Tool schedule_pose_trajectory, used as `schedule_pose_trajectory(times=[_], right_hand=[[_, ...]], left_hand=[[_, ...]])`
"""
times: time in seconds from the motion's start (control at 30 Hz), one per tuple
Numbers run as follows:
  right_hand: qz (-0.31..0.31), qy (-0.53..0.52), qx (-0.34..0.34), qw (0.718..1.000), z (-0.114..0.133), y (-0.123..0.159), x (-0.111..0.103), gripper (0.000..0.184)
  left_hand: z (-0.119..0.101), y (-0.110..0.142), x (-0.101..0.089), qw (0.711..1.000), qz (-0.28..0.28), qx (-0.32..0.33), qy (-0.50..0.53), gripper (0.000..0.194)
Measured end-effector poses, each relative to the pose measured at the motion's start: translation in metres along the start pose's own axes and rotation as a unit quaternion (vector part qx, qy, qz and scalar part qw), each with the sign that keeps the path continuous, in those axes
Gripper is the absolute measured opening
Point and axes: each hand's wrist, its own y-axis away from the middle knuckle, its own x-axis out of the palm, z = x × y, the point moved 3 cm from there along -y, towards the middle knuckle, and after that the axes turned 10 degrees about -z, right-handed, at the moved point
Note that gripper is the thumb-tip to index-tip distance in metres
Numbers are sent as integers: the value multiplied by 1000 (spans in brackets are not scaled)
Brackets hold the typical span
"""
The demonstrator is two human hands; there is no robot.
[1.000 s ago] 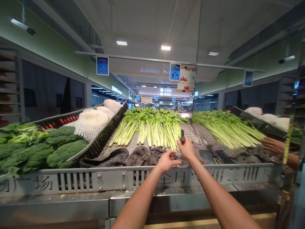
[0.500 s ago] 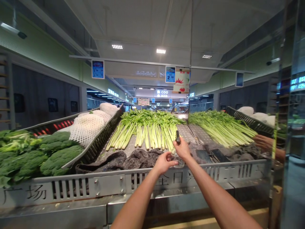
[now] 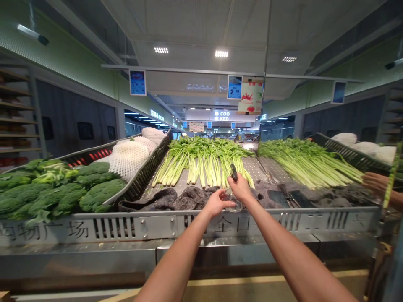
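Here the right hand (image 3: 241, 187) has its grip closed around a dark handle (image 3: 234, 172) that sticks up above the fist. The left hand (image 3: 216, 202) sits just beside it, its grip pinched narrow on a small clear piece (image 3: 234, 206) under the right wrist; what that piece is, I cannot tell. Just beyond both grips lie bunched green stalks (image 3: 204, 161), and left of them a dark cloth (image 3: 176, 199).

ceiling lights (image 3: 221, 53) glow above green walls (image 3: 72, 63) and side shelves (image 3: 15, 126).
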Motion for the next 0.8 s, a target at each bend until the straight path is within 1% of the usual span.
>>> schedule_pose_trajectory(times=[0.17,0.3,0.5,0.8], right_hand=[[0,-17,15,1000,3,3,1,20],[-2,-41,11,999,9,5,8,20],[3,-28,12,1000,11,5,19,20],[9,-12,8,1000,14,5,17,18]], left_hand=[[-3,0,-3,999,17,19,-34,56],[-3,0,-12,996,-5,40,-77,52],[1,-1,-20,996,-19,29,-83,50],[5,2,-19,997,-32,16,-71,55]])
